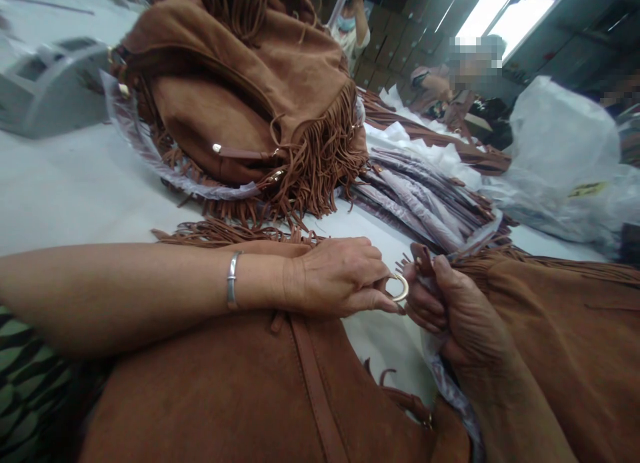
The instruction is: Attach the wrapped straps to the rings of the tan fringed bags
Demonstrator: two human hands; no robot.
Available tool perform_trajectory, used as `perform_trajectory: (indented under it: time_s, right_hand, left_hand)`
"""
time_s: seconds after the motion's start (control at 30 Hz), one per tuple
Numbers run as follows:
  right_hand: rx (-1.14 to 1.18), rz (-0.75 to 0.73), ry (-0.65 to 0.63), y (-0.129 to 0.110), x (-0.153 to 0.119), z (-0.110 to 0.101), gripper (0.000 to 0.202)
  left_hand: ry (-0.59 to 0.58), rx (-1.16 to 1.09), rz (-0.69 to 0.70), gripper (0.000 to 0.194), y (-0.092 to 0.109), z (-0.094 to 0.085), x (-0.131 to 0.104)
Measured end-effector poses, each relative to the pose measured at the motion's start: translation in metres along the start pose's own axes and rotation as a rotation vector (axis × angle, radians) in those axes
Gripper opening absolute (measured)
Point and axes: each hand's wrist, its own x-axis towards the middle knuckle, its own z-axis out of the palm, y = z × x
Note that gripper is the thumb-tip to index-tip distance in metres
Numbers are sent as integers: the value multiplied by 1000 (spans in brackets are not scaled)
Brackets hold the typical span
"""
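Near bag (200,389): brown, smooth, lying below the hands, a stitched band down its front; inside cannot be seen.
Left hand (340,276): reaches in from the left, forearm nearly level, palm down, thumb and fingers pinching the ring.
Ring (406,289): pale gold metal, held upright between the two hands.
Right hand (470,316): comes up from the near right, fingers curled round the strap.
Strap (453,389): brown end showing above the fist, the length below wrapped in clear plastic.
Right bag (565,336): brown, fringed.
Far bag (220,109): fringed, bulging, on the left.
Plastic bag (565,143): far right, translucent, contents unclear.
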Motion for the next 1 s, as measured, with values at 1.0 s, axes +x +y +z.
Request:
perform_trajectory:
  time_s: [1.0]
  right_hand:
    - [29, -47, 123, -1, -14, 36, 35]
  left_hand:
    - [-153, 306, -167, 50, 6, -1, 5]
